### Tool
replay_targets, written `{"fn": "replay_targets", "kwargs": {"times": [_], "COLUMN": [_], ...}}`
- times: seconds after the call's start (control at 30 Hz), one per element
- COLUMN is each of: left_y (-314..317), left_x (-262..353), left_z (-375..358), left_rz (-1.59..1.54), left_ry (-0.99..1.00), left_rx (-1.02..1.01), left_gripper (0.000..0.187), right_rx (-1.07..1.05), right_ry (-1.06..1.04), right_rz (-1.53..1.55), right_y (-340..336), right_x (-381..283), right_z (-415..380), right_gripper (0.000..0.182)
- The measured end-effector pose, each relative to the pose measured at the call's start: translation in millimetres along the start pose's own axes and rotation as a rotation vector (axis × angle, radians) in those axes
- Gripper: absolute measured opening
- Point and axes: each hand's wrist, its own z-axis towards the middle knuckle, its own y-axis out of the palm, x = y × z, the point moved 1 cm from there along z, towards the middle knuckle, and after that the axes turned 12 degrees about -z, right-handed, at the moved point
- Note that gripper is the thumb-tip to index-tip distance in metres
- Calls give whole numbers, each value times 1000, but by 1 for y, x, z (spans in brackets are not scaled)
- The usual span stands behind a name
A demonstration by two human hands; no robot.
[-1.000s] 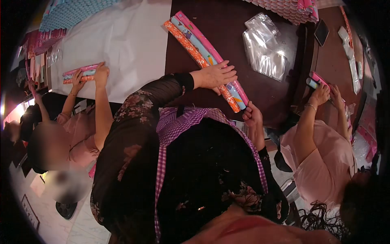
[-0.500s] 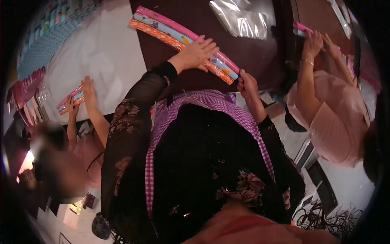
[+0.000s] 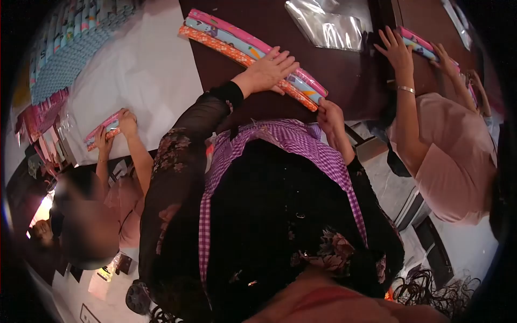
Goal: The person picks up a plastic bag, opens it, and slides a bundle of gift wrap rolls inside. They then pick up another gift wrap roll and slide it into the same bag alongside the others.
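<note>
Three wrapped rolls, one pink, one light blue [image 3: 204,29] and one orange [image 3: 215,45], lie side by side in clear film on the dark table [image 3: 237,16]. Across their middle rests my left hand [image 3: 269,71], palm down with its fingers spread. My right hand [image 3: 329,116] pinches the near right end of the bundle, fingers closed at the film's edge. Part of the rolls is hidden under my left hand.
Clear plastic bags [image 3: 328,27] lie at the table's far side. A white sheet [image 3: 156,64] and stacked blue rolls [image 3: 70,48] are at the left. A co-worker on each side handles similar rolls [image 3: 420,43].
The bundle and both my hands appear slightly further right. At the right, the co-worker's near hand has come off the rolls with fingers spread; the left co-worker's raised hand now touches their rolls.
</note>
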Motion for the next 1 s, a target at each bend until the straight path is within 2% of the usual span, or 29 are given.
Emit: {"fn": "replay_targets", "kwargs": {"times": [0.07,0.1,0.27,0.37,0.47,0.53,0.57,0.6,0.67,0.7,0.77,0.83,0.9,1.0], "left_y": [-1,0,7,4,1,-1,-1,2,6,6,5,5,5,6], "left_x": [1,1,-2,0,-2,-2,-1,-1,-3,-3,-2,-2,-3,-2], "left_z": [0,-1,-2,-3,-3,-3,-3,-4,-5,-4,-4,-3,-5,-5], "left_rz": [-53,-66,-80,-94,-114,-95,-89,-89,-49,-47,-29,-23,-26,-40], "left_ry": [17,23,1,8,27,16,14,11,80,72,70,66,66,71], "left_rx": [-28,-12,17,41,40,31,17,18,142,148,121,114,105,93], "left_gripper": [94,95,96,97,97,97,98,98,96,96,97,97,98,97], "right_rx": [-63,-146,-146,-211,-17,67,190,187,177,170,203,202,138,203], "right_ry": [99,169,215,118,-189,-288,-308,-308,-490,-495,-311,-322,-270,-282], "right_rz": [100,45,89,36,-109,-336,-381,-383,-401,-408,-483,-460,-261,-326], "right_y": [-9,-13,-13,-17,-7,-10,-7,-5,-4,-2,3,3,1,21], "right_x": [7,5,1,5,9,18,26,34,44,41,37,40,41,18], "right_z": [13,16,18,16,-13,-23,-24,-22,-16,-17,-18,-11,-6,-28], "right_gripper": [22,24,25,23,20,21,24,24,27,27,26,25,26,28]}}
